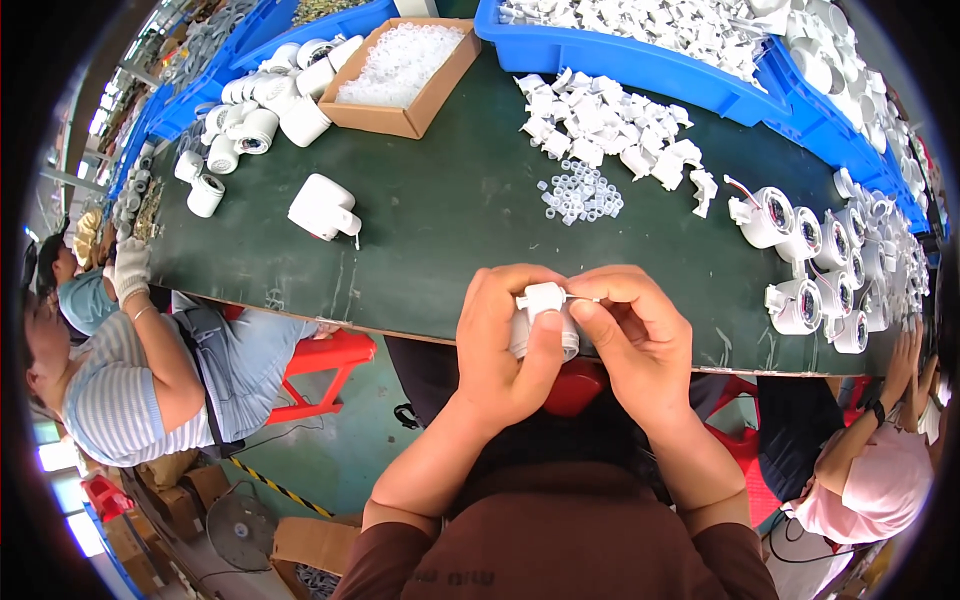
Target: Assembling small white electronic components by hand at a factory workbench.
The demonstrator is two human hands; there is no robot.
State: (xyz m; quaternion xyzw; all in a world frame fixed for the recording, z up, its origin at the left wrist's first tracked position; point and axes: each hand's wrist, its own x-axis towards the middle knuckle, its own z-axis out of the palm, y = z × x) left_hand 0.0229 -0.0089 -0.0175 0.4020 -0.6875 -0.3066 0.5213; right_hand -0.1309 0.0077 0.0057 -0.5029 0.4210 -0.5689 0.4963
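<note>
Close to the table's front edge, my left hand (513, 335) is closed round a white camera-like plastic housing (545, 297), the thumb pressed on its side. My right hand (632, 335) pinches a thin wire (580, 296) that comes out of the housing's upper part. Fingers hide much of the housing. Farther off lie a heap of small translucent rings (582, 193) and a pile of white plastic brackets (600, 118). Several white housings with dark round fronts (800, 306) stand to the right, some with wires. Left of my hands, another white housing (325, 206) lies on its own.
A cardboard box of translucent pieces (400, 118) and more white housings (258, 128) are at the far left. Blue bins (640, 78) line the back. Co-workers sit on both sides; a gloved hand (131, 270) rests at the left edge. The green table (430, 225) ends just before me.
</note>
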